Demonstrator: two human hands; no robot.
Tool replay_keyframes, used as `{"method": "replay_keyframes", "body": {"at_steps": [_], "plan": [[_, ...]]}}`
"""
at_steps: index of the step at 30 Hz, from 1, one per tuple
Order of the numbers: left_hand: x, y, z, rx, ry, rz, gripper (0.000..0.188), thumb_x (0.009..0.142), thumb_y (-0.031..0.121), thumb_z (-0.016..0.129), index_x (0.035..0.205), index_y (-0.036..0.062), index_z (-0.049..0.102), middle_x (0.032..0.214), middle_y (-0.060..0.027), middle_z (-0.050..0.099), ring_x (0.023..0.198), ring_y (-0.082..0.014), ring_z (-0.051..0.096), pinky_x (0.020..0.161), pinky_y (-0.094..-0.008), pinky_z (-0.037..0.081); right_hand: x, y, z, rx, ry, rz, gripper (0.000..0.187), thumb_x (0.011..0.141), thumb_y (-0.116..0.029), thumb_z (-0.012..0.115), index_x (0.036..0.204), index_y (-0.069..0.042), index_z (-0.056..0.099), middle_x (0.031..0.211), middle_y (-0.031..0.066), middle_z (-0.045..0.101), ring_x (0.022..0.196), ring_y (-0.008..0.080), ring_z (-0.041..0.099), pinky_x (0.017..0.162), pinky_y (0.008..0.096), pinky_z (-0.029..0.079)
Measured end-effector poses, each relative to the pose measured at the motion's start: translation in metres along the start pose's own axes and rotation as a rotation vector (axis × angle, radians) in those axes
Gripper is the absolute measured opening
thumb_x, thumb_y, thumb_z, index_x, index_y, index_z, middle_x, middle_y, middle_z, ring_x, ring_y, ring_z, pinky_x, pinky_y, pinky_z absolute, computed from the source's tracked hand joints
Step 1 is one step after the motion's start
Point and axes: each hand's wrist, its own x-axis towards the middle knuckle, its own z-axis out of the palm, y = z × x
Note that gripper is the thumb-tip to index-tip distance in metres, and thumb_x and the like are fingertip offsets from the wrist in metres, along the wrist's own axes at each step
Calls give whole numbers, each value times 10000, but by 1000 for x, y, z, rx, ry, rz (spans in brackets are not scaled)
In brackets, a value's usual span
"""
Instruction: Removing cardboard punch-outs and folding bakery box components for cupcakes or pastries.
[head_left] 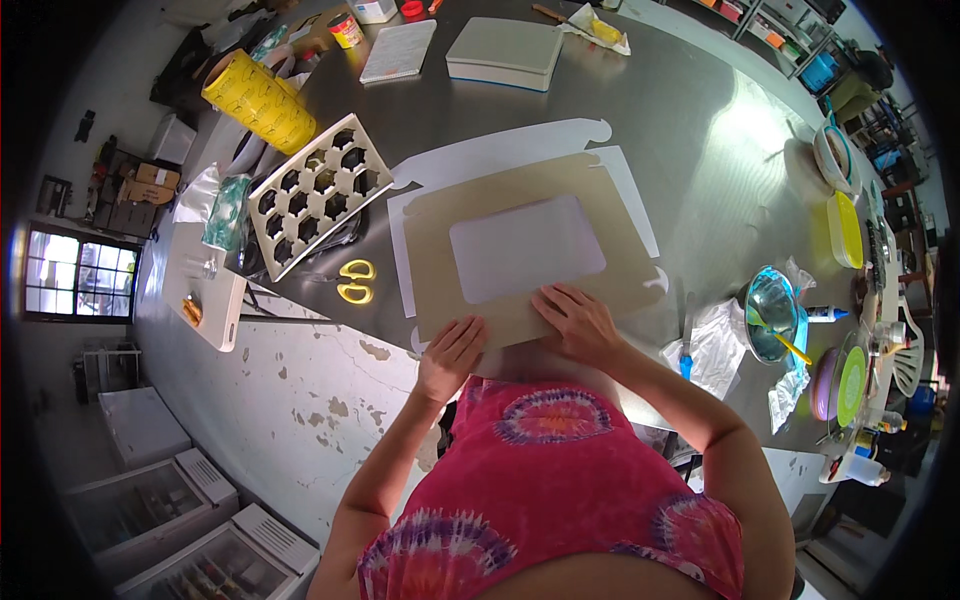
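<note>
A flat cardboard box blank [430, 250] lies folded on the metal table in front of me. Its upper panel is greyish brown, and white flaps [500, 145] stick out behind and at the sides. A rounded window [528, 248] in the panel looks pale. My left hand [453, 355] rests with fingers laid out on the near left edge of the cardboard. To its right, my right hand [578, 322] lies flat near the window's lower right corner, fingers extended. Neither hand grips anything.
Yellow-handled scissors [356, 282] and a tray with dark hexagonal holes [320, 195] are at left. Behind stands a white kitchen scale [505, 52]. To the right are a spatula [686, 345], plastic sheets [712, 345] and a metal bowl [770, 315].
</note>
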Motion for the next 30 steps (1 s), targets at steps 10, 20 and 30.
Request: {"method": "replay_keyframes", "body": {"at_steps": [10,20,30], "plan": [[3,-21,-17,-75,35,52,367,686,2,568,1048,46,610,1092,-90,608,1016,-239,585,883,-375,463,-9,-36,-4,408,349,-198,349,676,-94,688,992,14,586,977,134,604,866,317,593,752,397,494],[90,-44,-78,-368,-255,-265,221,817,59,529,1021,93,608,829,-138,637,766,-308,621,644,-388,485,37,-8,66,313,482,407,269,700,-66,634,955,6,587,1003,157,569,961,353,510,832,411,435],[117,-67,-93,-418,-242,-186,192,841,125,507,996,64,601,797,-176,610,722,-363,582,615,-414,449,75,-8,89,44,422,631,269,717,-173,652,962,-65,630,951,109,554,971,288,482,804,396,391]]}}
